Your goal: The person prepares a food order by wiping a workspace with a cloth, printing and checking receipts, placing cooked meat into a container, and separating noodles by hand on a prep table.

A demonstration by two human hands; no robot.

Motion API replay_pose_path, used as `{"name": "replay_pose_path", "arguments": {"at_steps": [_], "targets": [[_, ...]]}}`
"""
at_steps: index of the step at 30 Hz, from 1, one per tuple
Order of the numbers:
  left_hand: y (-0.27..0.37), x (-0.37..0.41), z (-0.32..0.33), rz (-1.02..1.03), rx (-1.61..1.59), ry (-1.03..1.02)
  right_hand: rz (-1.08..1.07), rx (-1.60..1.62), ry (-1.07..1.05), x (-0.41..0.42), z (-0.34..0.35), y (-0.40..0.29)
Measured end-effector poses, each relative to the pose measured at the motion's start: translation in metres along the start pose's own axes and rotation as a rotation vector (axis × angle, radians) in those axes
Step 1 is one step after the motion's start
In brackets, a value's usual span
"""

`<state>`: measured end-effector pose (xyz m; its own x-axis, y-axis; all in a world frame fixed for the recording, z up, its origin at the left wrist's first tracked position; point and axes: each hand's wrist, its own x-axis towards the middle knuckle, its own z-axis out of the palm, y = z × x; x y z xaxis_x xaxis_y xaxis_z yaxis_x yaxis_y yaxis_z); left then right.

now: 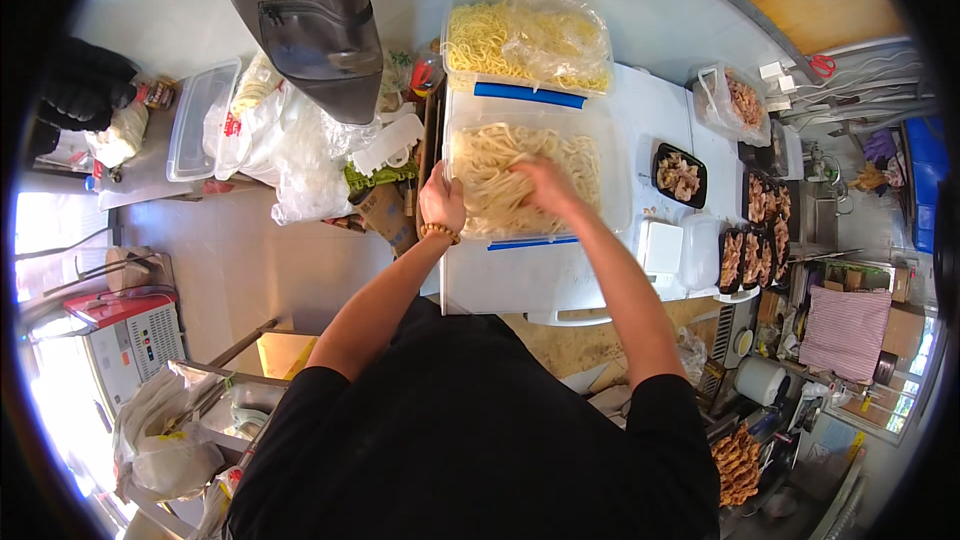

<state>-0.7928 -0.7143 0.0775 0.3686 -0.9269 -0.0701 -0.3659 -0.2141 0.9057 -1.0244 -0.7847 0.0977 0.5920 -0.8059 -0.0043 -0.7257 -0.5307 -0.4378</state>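
Note:
A clear plastic container (pixel 616 199) of thick pale noodles (pixel 487 165) sits on the white worktop before me, a blue clasp along its near side. My left hand (pixel 442 201), with a beaded bracelet at the wrist, grips the container's left rim. Over the middle of the noodles, my right hand (pixel 549 186) reaches in with its fingers among the strands. Motion blurs that hand and the noodles beside it, so its hold is unclear. Just behind stands a second clear container (pixel 454 80) of thin yellow noodles (pixel 480 34), partly covered by plastic film (pixel 559 37).
Right of the noodles are a black tray of meat (pixel 679 176), a white kitchen scale (pixel 661 246), and several filled black trays (pixel 761 240). A bag of meat (pixel 739 101) stands behind them. Plastic bags (pixel 300 157) crowd the left, beneath a hanging grey bag (pixel 315 37).

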Motion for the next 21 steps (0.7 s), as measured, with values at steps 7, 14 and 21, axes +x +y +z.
{"name": "replay_pose_path", "arguments": {"at_steps": [7, 14, 21], "targets": [[-0.011, -0.003, -0.003, -0.022, 0.037, 0.038, 0.391, 0.069, -0.24, 0.017, -0.128, -0.026], [-0.017, -0.002, 0.007, 0.097, 0.024, 0.156, 0.309, 0.036, -0.237, -0.005, -0.156, -0.024], [-0.011, -0.002, 0.002, 0.055, 0.031, 0.11, 0.322, -0.194, -0.265, 0.054, -0.027, -0.074]]}}
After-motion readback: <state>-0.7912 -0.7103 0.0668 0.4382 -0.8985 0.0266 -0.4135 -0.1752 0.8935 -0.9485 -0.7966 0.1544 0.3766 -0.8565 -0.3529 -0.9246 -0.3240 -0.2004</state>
